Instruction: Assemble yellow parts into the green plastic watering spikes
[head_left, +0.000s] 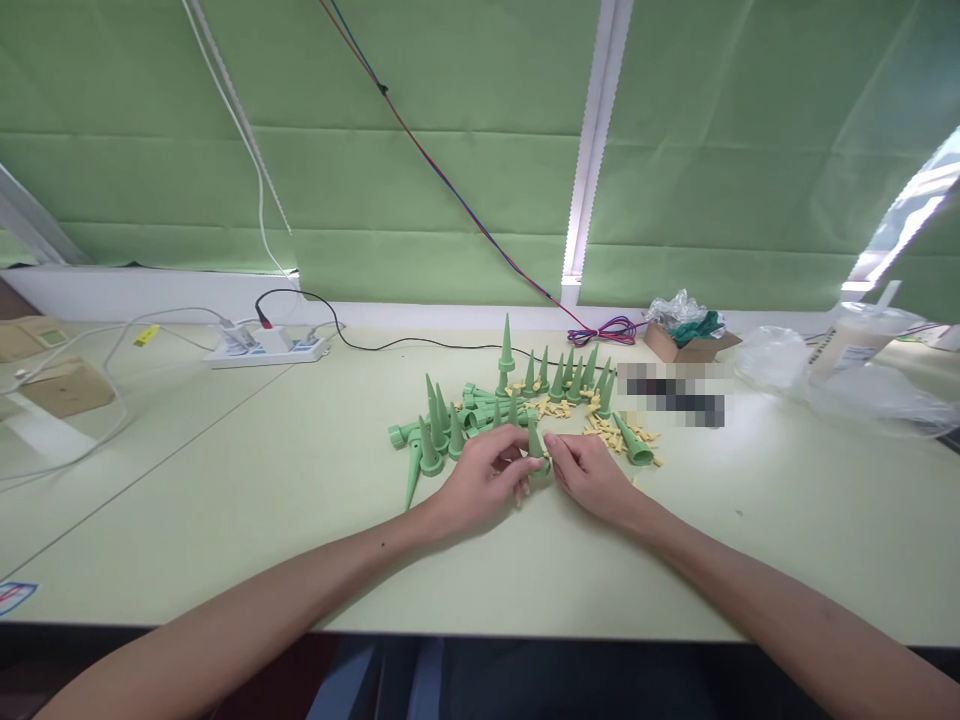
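My left hand (487, 475) is closed on a green plastic spike (535, 440), which stands point up between the fingers. Just right of it, my right hand (589, 475) is pinched, its fingertips by the spike's lower part; whatever they hold is too small to make out. Behind both hands lies a spread of similar green pieces: upright cones (557, 380), others on their sides, and one taller stacked piece (506, 355). Small yellow plastic pieces (604, 432) are scattered among them. A fallen green cone (634, 440) shows its hollow end beside my right hand.
A white power strip (270, 350) with plugs and cables sits at the back left. Toward the back right are a small cardboard box (686, 345), clear plastic bags (772, 358) and a drink cup (859, 345). The table's front edge (480, 632) runs below my forearms.
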